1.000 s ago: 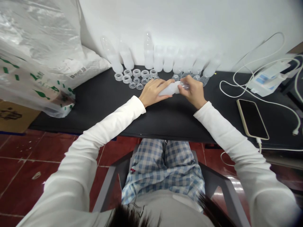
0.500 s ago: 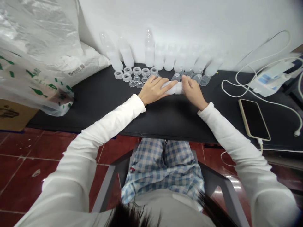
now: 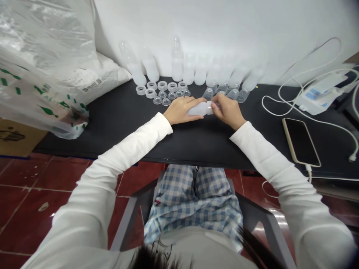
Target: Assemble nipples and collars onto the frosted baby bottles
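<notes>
A whitish translucent baby bottle (image 3: 198,109) lies sideways between my two hands, just above the table. My left hand (image 3: 180,110) is wrapped round its body. At the neck end, the fingers of my right hand (image 3: 228,110) close on the bottle's screw ring (image 3: 209,108); what lies under those fingers is partly hidden. Beyond my left hand sit several clear screw rings (image 3: 150,93) and several nipples (image 3: 166,101). Clear caps (image 3: 208,93) stand past my right hand. Along the wall is a row of bottles, some capped, like the tall bottle (image 3: 177,59), others uncapped.
Plastic bags (image 3: 42,101) and a white package (image 3: 103,80) crowd the left side, with a cardboard box (image 3: 19,136) below. To the right lie a phone (image 3: 301,142) on its cable, a power strip (image 3: 316,97) and looping white cords. The black table's front edge (image 3: 193,163) is above my lap.
My right hand has turned at the neck end, its fingers now reaching over the ring. The left fingers have shifted, exposing more of the bottle's body.
</notes>
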Demonstrator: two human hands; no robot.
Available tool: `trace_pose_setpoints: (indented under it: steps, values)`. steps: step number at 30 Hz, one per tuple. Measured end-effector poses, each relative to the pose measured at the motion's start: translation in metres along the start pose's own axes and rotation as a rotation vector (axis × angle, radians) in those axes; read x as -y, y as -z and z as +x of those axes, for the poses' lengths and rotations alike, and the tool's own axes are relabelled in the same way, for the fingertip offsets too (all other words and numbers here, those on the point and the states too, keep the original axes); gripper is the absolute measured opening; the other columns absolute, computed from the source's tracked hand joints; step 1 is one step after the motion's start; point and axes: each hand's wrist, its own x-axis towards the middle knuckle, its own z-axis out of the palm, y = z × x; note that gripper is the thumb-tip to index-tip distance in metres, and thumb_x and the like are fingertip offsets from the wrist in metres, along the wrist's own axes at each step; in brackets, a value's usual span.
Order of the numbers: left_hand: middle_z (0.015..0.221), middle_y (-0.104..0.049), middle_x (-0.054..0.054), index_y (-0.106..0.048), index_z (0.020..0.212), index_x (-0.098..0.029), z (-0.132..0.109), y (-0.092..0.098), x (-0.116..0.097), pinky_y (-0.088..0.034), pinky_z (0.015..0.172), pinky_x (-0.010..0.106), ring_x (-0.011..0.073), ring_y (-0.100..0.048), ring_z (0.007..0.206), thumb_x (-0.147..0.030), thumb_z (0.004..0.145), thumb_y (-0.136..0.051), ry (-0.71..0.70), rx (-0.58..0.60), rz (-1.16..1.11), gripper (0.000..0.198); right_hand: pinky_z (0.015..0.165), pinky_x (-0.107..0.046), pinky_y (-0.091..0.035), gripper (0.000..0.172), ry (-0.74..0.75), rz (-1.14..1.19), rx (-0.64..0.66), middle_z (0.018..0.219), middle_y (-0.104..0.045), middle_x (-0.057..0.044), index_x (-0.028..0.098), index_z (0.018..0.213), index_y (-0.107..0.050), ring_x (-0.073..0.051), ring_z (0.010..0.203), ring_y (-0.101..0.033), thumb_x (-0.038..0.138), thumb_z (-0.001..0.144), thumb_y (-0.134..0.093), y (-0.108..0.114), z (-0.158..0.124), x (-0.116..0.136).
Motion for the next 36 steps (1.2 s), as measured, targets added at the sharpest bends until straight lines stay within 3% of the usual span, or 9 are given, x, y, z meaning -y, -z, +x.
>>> trace_pose_setpoints:
  steps: [5, 8, 16, 19, 23, 26, 32, 36]
  values:
    - [0.100, -0.073, 0.012, -0.057, 0.141, -0.017, 0.000, -0.004, -0.007, -0.049, 0.084, 0.034, 0.0252, -0.069, 0.092, -0.063, 0.096, -0.054, -0.001, -0.009, 0.073, 0.064, 0.065, -0.035, -0.049, 0.063, -0.071, -0.026, -0.052, 0.083, -0.071, -0.010, 0.020, 0.103, -0.063, -0.024, 0.070, -0.068, 0.061, 0.105, -0.015, -0.009, -0.002, -0.004]
    - [0.108, -0.073, 0.014, -0.055, 0.144, -0.017, 0.000, -0.002, -0.009, -0.046, 0.085, 0.036, 0.0263, -0.068, 0.096, -0.060, 0.099, -0.050, -0.039, -0.010, 0.142, 0.062, 0.065, -0.033, -0.048, 0.063, -0.137, 0.011, -0.100, 0.079, -0.069, -0.007, 0.021, 0.105, -0.062, -0.022, 0.067, -0.067, 0.062, 0.106, -0.013, -0.013, -0.003, -0.003]
    - [0.117, -0.069, 0.015, -0.050, 0.149, -0.021, 0.005, 0.004, -0.019, -0.044, 0.088, 0.040, 0.0291, -0.065, 0.102, -0.055, 0.103, -0.041, 0.004, 0.080, 0.214, 0.058, 0.066, -0.033, -0.049, 0.070, -0.356, 0.352, -0.166, 0.070, -0.060, -0.003, 0.022, 0.071, -0.048, -0.018, 0.068, -0.060, 0.080, 0.097, -0.019, -0.022, 0.004, -0.008]
    - [0.116, -0.070, 0.014, -0.053, 0.146, -0.021, 0.004, 0.002, -0.019, -0.045, 0.089, 0.041, 0.0298, -0.066, 0.103, -0.056, 0.101, -0.046, 0.053, 0.066, 0.160, 0.058, 0.065, -0.032, -0.048, 0.069, -0.316, 0.342, -0.160, 0.074, -0.062, -0.003, 0.022, 0.078, -0.054, -0.017, 0.067, -0.060, 0.079, 0.099, -0.019, -0.018, 0.000, -0.006]
    - [0.117, -0.071, 0.013, -0.055, 0.143, -0.020, 0.003, -0.001, -0.019, -0.049, 0.088, 0.038, 0.0270, -0.069, 0.101, -0.059, 0.097, -0.053, 0.095, 0.019, 0.066, 0.060, 0.062, -0.032, -0.045, 0.065, -0.140, 0.127, -0.124, 0.081, -0.068, -0.006, 0.021, 0.098, -0.063, -0.019, 0.065, -0.062, 0.074, 0.100, -0.026, -0.006, -0.005, -0.004]
    - [0.116, -0.072, 0.012, -0.055, 0.144, -0.020, 0.003, 0.001, -0.021, -0.049, 0.088, 0.038, 0.0264, -0.069, 0.101, -0.062, 0.099, -0.049, 0.067, 0.010, 0.087, 0.062, 0.057, -0.031, -0.041, 0.067, -0.082, 0.041, -0.155, 0.077, -0.069, -0.007, 0.020, 0.097, -0.065, -0.019, 0.060, -0.061, 0.072, 0.101, -0.023, -0.002, -0.006, -0.005]
    - [0.118, -0.073, 0.011, -0.055, 0.146, -0.024, 0.007, 0.016, -0.028, -0.048, 0.088, 0.039, 0.0266, -0.069, 0.102, -0.061, 0.103, -0.039, 0.038, 0.011, 0.180, 0.059, 0.054, -0.032, -0.039, 0.068, -0.131, 0.038, -0.238, 0.077, -0.069, -0.009, 0.021, 0.091, -0.061, -0.020, 0.057, -0.061, 0.071, 0.102, -0.016, -0.001, -0.006, -0.001]
    - [0.123, -0.071, 0.011, -0.055, 0.145, -0.026, 0.006, 0.019, -0.024, -0.048, 0.097, 0.042, 0.0277, -0.067, 0.110, -0.052, 0.104, -0.043, 0.057, -0.018, 0.168, 0.051, 0.058, -0.034, -0.044, 0.064, -0.201, 0.146, -0.203, 0.080, -0.069, -0.008, 0.023, 0.097, -0.058, -0.022, 0.063, -0.065, 0.071, 0.103, -0.018, -0.002, -0.007, 0.001]
